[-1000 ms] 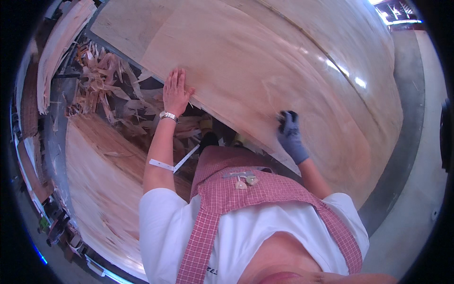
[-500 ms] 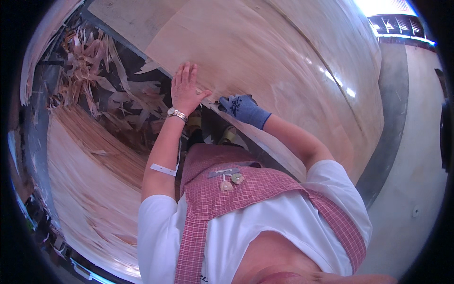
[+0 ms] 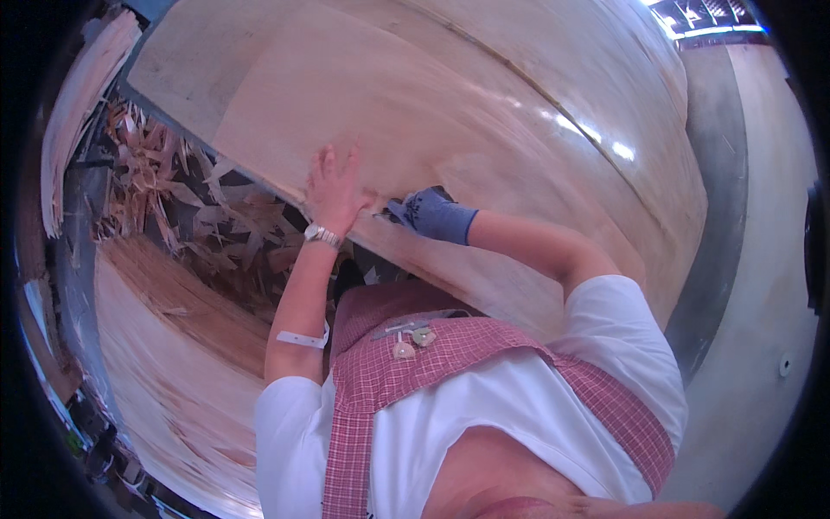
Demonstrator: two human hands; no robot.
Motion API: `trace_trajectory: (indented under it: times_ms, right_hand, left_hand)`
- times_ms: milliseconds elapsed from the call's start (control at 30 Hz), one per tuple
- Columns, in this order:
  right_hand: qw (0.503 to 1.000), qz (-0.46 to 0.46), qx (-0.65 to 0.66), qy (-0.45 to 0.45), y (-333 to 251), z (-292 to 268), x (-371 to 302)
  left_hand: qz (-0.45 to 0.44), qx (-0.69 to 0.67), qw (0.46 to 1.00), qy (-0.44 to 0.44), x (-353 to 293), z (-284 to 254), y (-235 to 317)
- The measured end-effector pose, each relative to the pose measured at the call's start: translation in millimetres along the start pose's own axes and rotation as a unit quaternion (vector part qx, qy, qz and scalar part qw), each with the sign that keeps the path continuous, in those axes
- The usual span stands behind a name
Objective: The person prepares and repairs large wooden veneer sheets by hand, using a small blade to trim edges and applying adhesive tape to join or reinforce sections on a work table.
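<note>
Right hand [image 3: 424, 213], grip too hidden to tell, has moved beside the spread left hand [image 3: 335, 195]; the veneer [image 3: 415, 121] looks light, brittle, best held by its edge.

wood sheet [image 3: 484, 130]: smooth, partly glossy | scraps [image 3: 143, 164]: rough wood | apron [image 3: 458, 344]: matt cloth

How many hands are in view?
2: the bare left hand lies spread on the wood sheet; the gloved right hand is beside it, near the sheet's edge. No others show.
</note>
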State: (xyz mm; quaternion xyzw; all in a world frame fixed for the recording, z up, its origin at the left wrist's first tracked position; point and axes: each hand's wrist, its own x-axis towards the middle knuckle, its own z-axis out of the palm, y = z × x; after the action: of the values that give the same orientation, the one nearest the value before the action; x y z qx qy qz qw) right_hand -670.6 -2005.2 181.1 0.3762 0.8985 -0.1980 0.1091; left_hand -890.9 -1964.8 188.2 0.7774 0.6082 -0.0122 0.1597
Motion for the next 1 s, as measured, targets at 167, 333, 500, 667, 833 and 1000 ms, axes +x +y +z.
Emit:
trace_trajectory:
  times_ms: [167,333,500,667,833,1000]
  right_hand:
    - [0.999,-0.022,0.012,0.044,106,13,-96]
    - [0.995,0.085,0.045,0.038,179,-3,-201]
    - [0.994,0.091,-0.061,0.029,180,-36,-181]
    - [0.987,-0.001,0.018,0.161,60,-91,84]
    - [0.983,-0.116,-0.052,0.13,-15,-108,294]
    - [0.983,-0.129,-0.128,0.003,-73,-135,383]
  left_hand:
    - [0.005,0.01,1.0,0.005,2,7,-2]
    - [0.023,0.035,0.999,0.024,1,17,-9]
    - [0.015,0.01,1.0,0.022,1,11,-11]
    - [0.036,-0.057,0.994,0.087,-6,16,-22]
    - [0.07,-0.173,0.973,0.134,-5,20,-46]
    - [0.003,-0.312,0.925,0.217,3,43,-123]
